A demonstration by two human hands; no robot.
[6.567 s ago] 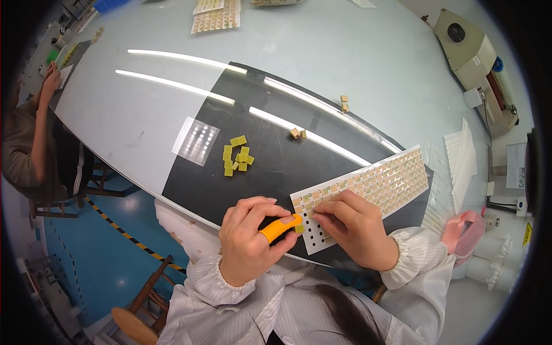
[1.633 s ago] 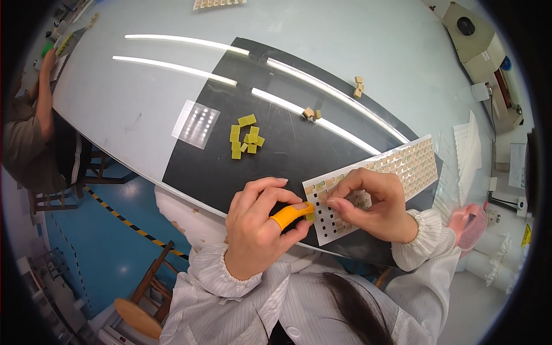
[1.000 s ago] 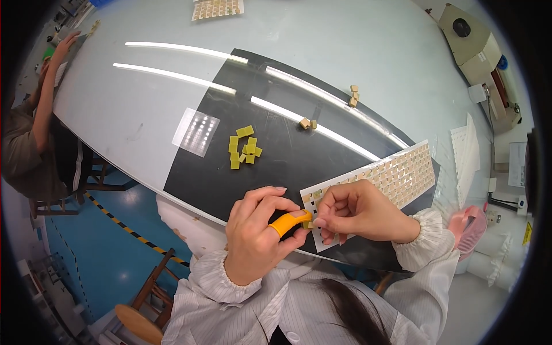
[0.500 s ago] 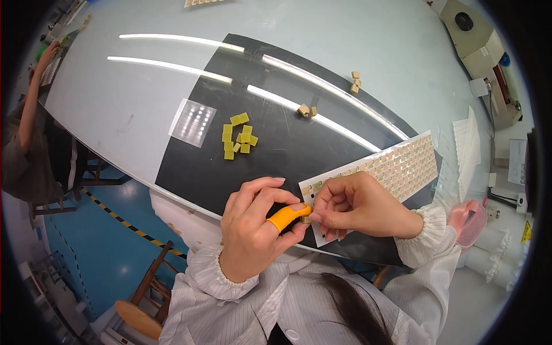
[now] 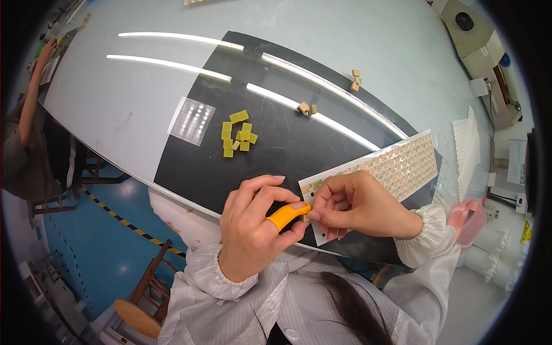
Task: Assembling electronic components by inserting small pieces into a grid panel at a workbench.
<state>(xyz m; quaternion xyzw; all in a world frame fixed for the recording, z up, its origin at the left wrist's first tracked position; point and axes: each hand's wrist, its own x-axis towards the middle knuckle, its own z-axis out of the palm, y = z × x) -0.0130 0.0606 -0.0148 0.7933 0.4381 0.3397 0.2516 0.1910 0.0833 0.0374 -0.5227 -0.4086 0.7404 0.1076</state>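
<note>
My left hand (image 5: 247,227) wears an orange finger cot (image 5: 284,217) on one finger. Between that finger and the thumb it pinches a small tan block (image 5: 305,218), mostly hidden. Close against it, my right hand (image 5: 368,204) has thumb and forefinger pressed together; what they grip, if anything, is too small to tell. Beneath both hands lies the near end of a white sheet (image 5: 402,161) covered in rows of small beige and greenish square pieces. Black squares show at its near edge.
Several olive-green square blocks (image 5: 245,135) lie on the black mat (image 5: 195,178), beside a clear dotted sheet (image 5: 192,119). Small tan blocks (image 5: 303,107) sit farther back, with others (image 5: 356,80) at the far right. Another person's arm (image 5: 29,109) shows at far left.
Both hands stay in nearly the same place and the pinch is unchanged. At far left, the other person's arm has shifted slightly.
</note>
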